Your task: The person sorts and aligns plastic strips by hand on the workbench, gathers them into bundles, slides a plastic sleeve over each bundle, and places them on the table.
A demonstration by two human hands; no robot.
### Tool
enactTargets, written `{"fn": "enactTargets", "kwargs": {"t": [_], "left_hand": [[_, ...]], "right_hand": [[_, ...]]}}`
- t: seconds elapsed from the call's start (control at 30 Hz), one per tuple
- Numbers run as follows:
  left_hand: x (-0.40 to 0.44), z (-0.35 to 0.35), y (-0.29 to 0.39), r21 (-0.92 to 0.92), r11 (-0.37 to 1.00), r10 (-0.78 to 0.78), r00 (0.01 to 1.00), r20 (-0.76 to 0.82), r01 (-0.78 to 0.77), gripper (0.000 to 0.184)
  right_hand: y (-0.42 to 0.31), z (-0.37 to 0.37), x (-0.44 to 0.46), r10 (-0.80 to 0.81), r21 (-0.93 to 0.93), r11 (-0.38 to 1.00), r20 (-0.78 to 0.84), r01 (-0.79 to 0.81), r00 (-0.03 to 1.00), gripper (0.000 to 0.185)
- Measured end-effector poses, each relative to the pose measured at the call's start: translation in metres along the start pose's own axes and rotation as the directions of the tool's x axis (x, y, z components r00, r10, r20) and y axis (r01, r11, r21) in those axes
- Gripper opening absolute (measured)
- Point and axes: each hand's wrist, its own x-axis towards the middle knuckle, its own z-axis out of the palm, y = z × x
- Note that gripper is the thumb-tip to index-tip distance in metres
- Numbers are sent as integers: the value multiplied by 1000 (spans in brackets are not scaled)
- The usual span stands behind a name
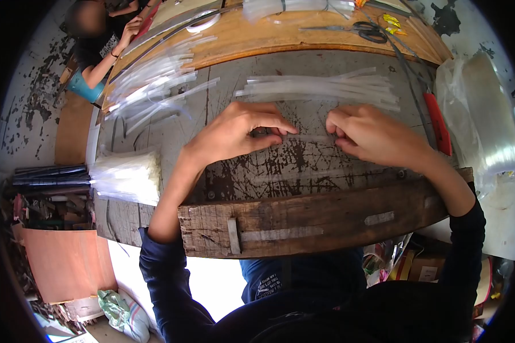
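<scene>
A thin, clear plastic strip (313, 138) spans the gap between my two hands, just above the scratched metal tabletop. My left hand (243, 130) pinches its left end between thumb and fingers. At the other end my right hand (372, 132) has its fingers curled closed around the strip. Beyond my hands lies a loose bunch of clear plastic strips (320, 87). Another spread of clear strips (149, 86) lies to the far left, and a thick bundle of pale strips (129, 174) sits left of my left forearm.
A worn wooden beam (315, 220) runs along the table's near edge. Scissors (366, 30) and a tape roll (202, 22) lie on the wooden board at the back. A red bar (438, 124) and clear plastic sheeting (478, 114) are on the right. Another person (100, 51) sits at far left.
</scene>
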Motion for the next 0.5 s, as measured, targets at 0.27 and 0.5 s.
{"fn": "enactTargets", "kwargs": {"t": [0.27, 0.5], "left_hand": [[-6, 5, -12, 167, 986, 38, 941, -336, 20, 16], [-1, 1, -10, 350, 916, 92, 747, -659, 195, 9]], "right_hand": [[17, 10, 6, -162, -14, 987, -162, 162, 973, 12], [45, -17, 8, 12, -132, 990, -265, -49, 964, 11]]}}
